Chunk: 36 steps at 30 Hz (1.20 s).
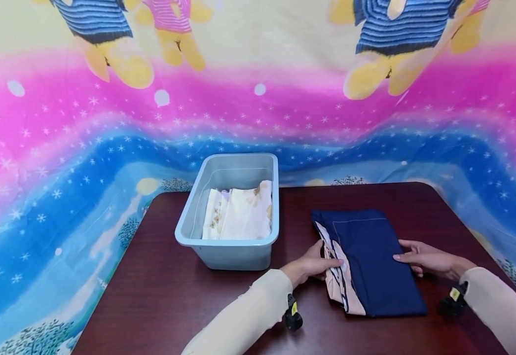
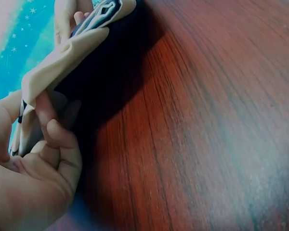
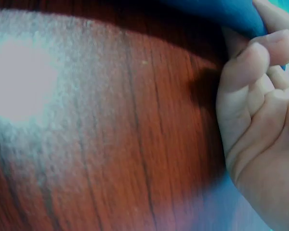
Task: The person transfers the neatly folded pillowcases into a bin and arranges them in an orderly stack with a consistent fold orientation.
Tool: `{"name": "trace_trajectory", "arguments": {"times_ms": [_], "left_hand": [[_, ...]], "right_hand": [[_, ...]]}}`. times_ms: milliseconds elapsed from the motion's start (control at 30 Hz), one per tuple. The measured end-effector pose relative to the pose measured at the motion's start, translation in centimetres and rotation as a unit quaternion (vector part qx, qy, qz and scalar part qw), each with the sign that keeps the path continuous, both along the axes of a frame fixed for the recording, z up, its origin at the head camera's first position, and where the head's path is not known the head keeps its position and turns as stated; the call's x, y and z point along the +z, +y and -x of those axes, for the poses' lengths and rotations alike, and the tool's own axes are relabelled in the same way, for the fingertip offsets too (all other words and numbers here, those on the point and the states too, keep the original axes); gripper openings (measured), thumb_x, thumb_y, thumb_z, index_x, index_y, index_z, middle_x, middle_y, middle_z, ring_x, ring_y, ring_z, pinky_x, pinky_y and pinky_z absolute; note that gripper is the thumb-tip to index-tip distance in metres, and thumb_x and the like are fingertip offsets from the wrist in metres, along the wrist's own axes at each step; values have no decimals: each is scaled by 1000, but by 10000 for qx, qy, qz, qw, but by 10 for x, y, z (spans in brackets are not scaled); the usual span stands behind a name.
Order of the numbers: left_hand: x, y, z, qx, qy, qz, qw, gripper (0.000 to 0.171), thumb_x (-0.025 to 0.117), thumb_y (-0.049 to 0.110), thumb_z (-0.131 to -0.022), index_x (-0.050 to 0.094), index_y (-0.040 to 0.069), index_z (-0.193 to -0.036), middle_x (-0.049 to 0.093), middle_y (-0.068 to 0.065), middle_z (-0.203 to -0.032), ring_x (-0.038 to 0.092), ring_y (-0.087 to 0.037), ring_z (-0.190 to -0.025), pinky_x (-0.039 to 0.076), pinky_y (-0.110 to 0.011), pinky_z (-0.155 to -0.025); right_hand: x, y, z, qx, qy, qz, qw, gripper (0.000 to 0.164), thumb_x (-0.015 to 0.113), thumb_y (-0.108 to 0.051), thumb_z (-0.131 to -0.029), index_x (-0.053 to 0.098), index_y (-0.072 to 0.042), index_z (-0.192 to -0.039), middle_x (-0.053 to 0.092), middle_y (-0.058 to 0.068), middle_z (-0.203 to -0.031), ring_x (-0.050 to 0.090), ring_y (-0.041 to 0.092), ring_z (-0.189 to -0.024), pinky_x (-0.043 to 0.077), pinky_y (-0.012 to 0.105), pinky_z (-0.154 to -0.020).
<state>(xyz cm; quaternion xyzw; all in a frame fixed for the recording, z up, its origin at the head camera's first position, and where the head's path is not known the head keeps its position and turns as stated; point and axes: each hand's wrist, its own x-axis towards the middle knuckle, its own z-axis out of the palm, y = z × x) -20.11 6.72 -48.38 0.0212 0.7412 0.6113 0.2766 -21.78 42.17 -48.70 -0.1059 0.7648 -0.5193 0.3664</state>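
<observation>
A folded navy cloth [image 1: 373,261] lies at the right of the table, with pale pink, dark-edged layers showing along its left side. My left hand [image 1: 313,264] grips that layered left edge, thumb on top and fingers beneath. In the left wrist view the left hand [image 2: 43,168] has its fingers curled under the pale layers. At the opposite edge my right hand [image 1: 431,259] pinches the cloth, its thumb over the navy face. The right wrist view shows the right hand [image 3: 260,106] at the cloth's blue edge [image 3: 221,12], with some fingers curled below it.
A grey-blue plastic bin [image 1: 236,254] stands on the dark wooden table [image 1: 160,296], left of the navy cloth. Folded white cloths [image 1: 244,214] with tan patterns sit inside it. Behind the table hangs a printed curtain [image 1: 258,113].
</observation>
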Motion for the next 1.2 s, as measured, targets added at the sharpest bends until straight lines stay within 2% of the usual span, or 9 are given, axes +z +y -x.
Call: {"name": "trace_trajectory", "arguments": {"times_ms": [67,200,367,500,600,767,1033,1133,1200], "left_hand": [[-1,-1,0,-54,-11,-16,10000,91,77,20,-89,22,13,-162,63,-10,-115,44,-11,-50,43,-23,-48],[-3,-3,1,-219,-78,-166,9996,94,77,14,-88,18,17,-162,63,-6,-101,45,-12,-50,44,-23,-46],[-4,-7,2,-551,-47,-266,9981,100,75,10,-89,8,20,-163,57,0,-78,46,-13,-48,45,-24,-47],[-5,-8,2,-612,52,-319,9976,101,74,8,-88,7,21,-163,55,1,-72,46,-13,-47,44,-24,-48],[-6,-8,1,-579,175,-335,9976,101,75,7,-87,9,22,-163,57,-1,-75,47,-13,-48,45,-25,-49],[-6,-7,-1,-559,360,-331,9972,102,75,4,-85,12,23,-162,66,-6,-91,54,-12,-56,46,-26,-50],[-4,-7,-4,-710,888,-239,9932,99,74,-1,-83,17,22,-160,52,2,-59,45,-12,-44,40,-24,-45],[-2,-8,-4,-712,1069,-173,9916,98,75,-2,-82,19,20,-159,57,-3,-66,47,-13,-46,42,-23,-48],[-1,-8,-4,-683,1241,-6,9899,98,77,1,-81,20,18,-159,66,-7,-90,56,-12,-61,48,-21,-61]], "right_hand": [[0,0,0,103,-21,252,9996,76,41,-18,-110,-15,7,-156,65,-6,-79,37,20,-55,51,32,-63],[0,3,0,244,-22,507,9984,80,42,-11,-108,-21,7,-154,74,-2,-101,34,27,-58,52,33,-65],[2,4,0,281,-122,558,9980,86,45,-8,-107,-27,2,-153,74,-4,-107,47,15,-61,53,34,-67],[4,4,-1,257,-104,563,9980,87,46,-7,-106,-27,1,-154,73,-3,-113,52,11,-65,52,35,-67],[6,3,-2,256,-28,540,9982,87,47,-6,-106,-25,1,-154,73,-2,-119,53,12,-66,52,35,-67],[8,2,-3,293,49,564,9980,86,46,-6,-106,-24,1,-155,72,0,-124,57,12,-70,51,35,-67],[11,0,-5,381,122,674,9969,86,47,-4,-105,-25,2,-154,71,-3,-129,71,13,-92,56,33,-73],[12,0,-6,376,146,640,9971,86,47,-5,-105,-24,3,-154,71,-4,-129,71,13,-95,56,33,-73],[14,0,-6,346,165,619,9973,87,48,-5,-105,-23,3,-154,72,-4,-128,72,14,-96,57,33,-74]]}}
